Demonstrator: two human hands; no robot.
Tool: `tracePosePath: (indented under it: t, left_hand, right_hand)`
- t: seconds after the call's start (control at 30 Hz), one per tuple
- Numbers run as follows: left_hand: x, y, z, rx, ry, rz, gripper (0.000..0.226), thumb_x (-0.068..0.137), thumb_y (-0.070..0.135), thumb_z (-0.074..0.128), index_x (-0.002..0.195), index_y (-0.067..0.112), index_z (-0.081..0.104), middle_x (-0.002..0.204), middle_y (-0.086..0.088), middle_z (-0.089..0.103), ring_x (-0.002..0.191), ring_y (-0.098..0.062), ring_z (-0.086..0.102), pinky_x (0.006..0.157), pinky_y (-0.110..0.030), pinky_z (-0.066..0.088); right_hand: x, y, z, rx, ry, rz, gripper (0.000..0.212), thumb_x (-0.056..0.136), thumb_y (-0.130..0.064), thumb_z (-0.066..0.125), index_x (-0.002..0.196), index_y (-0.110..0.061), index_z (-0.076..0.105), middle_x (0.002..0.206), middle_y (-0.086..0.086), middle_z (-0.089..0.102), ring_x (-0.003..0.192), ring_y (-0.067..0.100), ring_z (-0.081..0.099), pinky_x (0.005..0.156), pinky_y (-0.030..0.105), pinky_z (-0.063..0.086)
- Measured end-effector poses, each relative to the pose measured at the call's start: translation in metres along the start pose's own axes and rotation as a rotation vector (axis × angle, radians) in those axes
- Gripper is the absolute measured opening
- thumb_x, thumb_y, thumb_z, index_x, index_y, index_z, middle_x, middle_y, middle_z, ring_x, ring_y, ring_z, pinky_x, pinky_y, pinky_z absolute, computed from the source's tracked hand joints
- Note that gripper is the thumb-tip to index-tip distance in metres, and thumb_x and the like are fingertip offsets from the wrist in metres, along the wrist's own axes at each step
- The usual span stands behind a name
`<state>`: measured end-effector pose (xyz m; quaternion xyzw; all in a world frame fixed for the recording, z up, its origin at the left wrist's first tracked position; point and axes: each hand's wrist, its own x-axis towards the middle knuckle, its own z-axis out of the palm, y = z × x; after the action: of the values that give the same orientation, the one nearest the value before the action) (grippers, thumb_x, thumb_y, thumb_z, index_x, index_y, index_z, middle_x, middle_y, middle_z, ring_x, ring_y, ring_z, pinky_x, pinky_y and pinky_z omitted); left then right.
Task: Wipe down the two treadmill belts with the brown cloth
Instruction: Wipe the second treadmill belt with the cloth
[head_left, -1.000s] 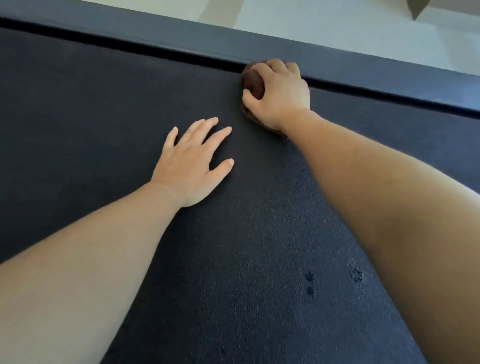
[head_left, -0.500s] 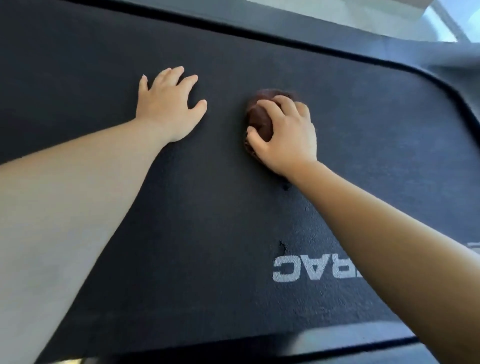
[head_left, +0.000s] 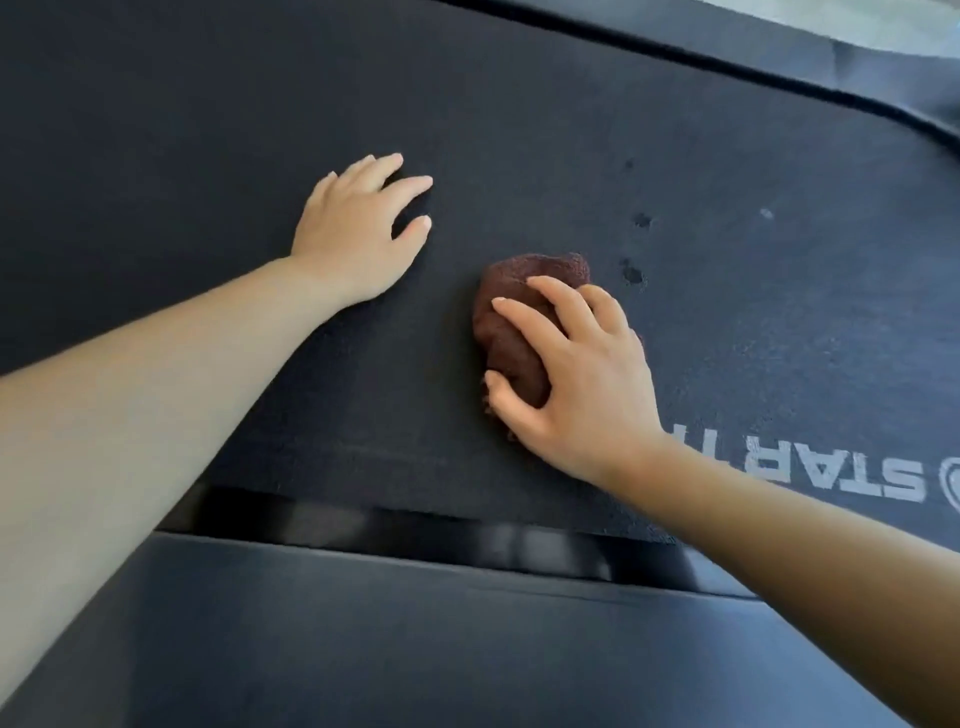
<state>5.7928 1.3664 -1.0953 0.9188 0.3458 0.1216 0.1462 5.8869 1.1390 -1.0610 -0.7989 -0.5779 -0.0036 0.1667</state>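
Note:
A black treadmill belt (head_left: 519, 130) fills most of the view. The brown cloth (head_left: 511, 322) lies bunched on it near the middle. My right hand (head_left: 582, 374) grips the cloth, with fingers curled over its top and the thumb against its near side. My left hand (head_left: 358, 234) rests flat on the belt to the left of the cloth, fingers spread and holding nothing. White lettering (head_left: 810, 462) is printed on the belt at the right, partly hidden by my right forearm.
A dark side rail (head_left: 415, 623) runs along the near edge of the belt. The far rail (head_left: 727, 41) curves across the top right. A few small dark marks (head_left: 636, 244) dot the belt just beyond the cloth.
My right hand has drawn the cloth across the belt from the far rail towards the near rail. My left hand stayed flat on the belt, and the view shifted along the treadmill.

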Motion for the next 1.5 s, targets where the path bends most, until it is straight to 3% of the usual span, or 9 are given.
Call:
tracePosePath:
  t: [0.17, 0.37, 0.47, 0.6, 0.83, 0.93, 1.07, 1.23, 1.5]
  left_hand:
    - [-0.06, 0.016, -0.007, 0.069, -0.063, 0.017, 0.051, 0.096, 0.039, 0.035, 0.145, 0.025, 0.03, 0.156, -0.002, 0.019, 0.144, -0.022, 0.011, 0.115, -0.044, 0.008]
    - [-0.094, 0.017, -0.014, 0.081, -0.077, 0.067, 0.051, 0.096, 0.036, 0.037, 0.145, 0.023, 0.03, 0.156, -0.001, 0.02, 0.144, -0.021, 0.012, 0.115, -0.042, 0.01]
    - [-0.094, 0.019, -0.014, 0.083, -0.072, 0.07, 0.05, 0.096, 0.035, 0.038, 0.145, 0.023, 0.032, 0.155, -0.002, 0.022, 0.143, -0.022, 0.014, 0.115, -0.042, 0.011]
    - [-0.095, 0.018, -0.014, 0.086, -0.063, 0.066, 0.05, 0.095, 0.034, 0.04, 0.143, 0.021, 0.034, 0.155, -0.003, 0.024, 0.143, -0.024, 0.016, 0.114, -0.044, 0.013]
    - [-0.082, 0.042, -0.006, 0.069, -0.13, 0.066, 0.054, 0.096, 0.038, 0.036, 0.145, 0.018, 0.028, 0.156, 0.005, 0.017, 0.144, -0.016, 0.008, 0.11, -0.062, 0.003]
    - [-0.073, 0.057, 0.003, 0.057, -0.142, 0.085, 0.055, 0.095, 0.04, 0.035, 0.145, 0.019, 0.026, 0.156, 0.006, 0.014, 0.144, -0.013, 0.005, 0.107, -0.066, 0.0]
    - [-0.053, 0.07, 0.013, 0.054, -0.153, 0.184, 0.057, 0.095, 0.04, 0.035, 0.147, 0.021, 0.024, 0.157, 0.005, 0.012, 0.144, -0.013, 0.005, 0.111, -0.06, -0.001]
    - [0.007, 0.087, 0.024, 0.063, -0.188, 0.283, 0.054, 0.094, 0.043, 0.034, 0.146, 0.03, 0.025, 0.157, 0.005, 0.013, 0.144, -0.014, 0.005, 0.115, -0.051, 0.004]
    - [0.125, 0.086, 0.044, 0.089, -0.106, 0.004, 0.047, 0.095, 0.047, 0.029, 0.142, 0.045, 0.025, 0.157, 0.003, 0.012, 0.145, -0.017, 0.004, 0.115, -0.049, 0.0]
  right_hand:
    - [-0.039, -0.009, -0.006, 0.015, -0.03, -0.084, 0.055, 0.078, -0.047, 0.058, 0.128, -0.023, 0.06, 0.137, 0.007, 0.05, 0.124, 0.037, 0.042, 0.085, 0.05, 0.045]
    - [-0.061, -0.011, -0.003, 0.009, 0.053, -0.146, 0.055, 0.077, -0.05, 0.053, 0.124, -0.023, 0.062, 0.133, 0.007, 0.054, 0.118, 0.038, 0.047, 0.077, 0.05, 0.049]
    - [-0.04, -0.013, 0.001, -0.004, 0.075, -0.101, 0.052, 0.078, -0.05, 0.054, 0.123, -0.025, 0.061, 0.132, 0.006, 0.053, 0.118, 0.036, 0.045, 0.08, 0.049, 0.047]
    - [0.003, -0.013, 0.007, -0.069, 0.027, 0.088, 0.053, 0.084, -0.053, 0.051, 0.131, -0.029, 0.051, 0.141, 0.001, 0.044, 0.127, 0.03, 0.034, 0.091, 0.049, 0.039]
    - [-0.052, 0.02, -0.008, -0.067, 0.1, 0.039, 0.057, 0.079, -0.053, 0.051, 0.127, -0.023, 0.057, 0.135, 0.004, 0.051, 0.12, 0.033, 0.043, 0.082, 0.048, 0.045]
    - [-0.056, 0.057, -0.021, -0.118, 0.11, 0.13, 0.057, 0.08, -0.053, 0.05, 0.128, -0.024, 0.056, 0.135, 0.003, 0.05, 0.121, 0.032, 0.042, 0.085, 0.05, 0.046]
    - [-0.037, 0.09, -0.024, -0.145, 0.151, 0.319, 0.056, 0.082, -0.054, 0.049, 0.13, -0.026, 0.053, 0.141, 0.0, 0.045, 0.128, 0.031, 0.036, 0.092, 0.051, 0.042]
    - [0.0, 0.103, -0.014, -0.128, 0.171, 0.215, 0.055, 0.081, -0.056, 0.047, 0.128, -0.029, 0.055, 0.141, -0.003, 0.048, 0.131, 0.027, 0.037, 0.095, 0.051, 0.042]
    - [0.137, 0.153, 0.009, -0.09, 0.253, 0.234, 0.053, 0.082, -0.057, 0.047, 0.127, -0.031, 0.055, 0.135, -0.004, 0.052, 0.124, 0.029, 0.042, 0.09, 0.045, 0.044]
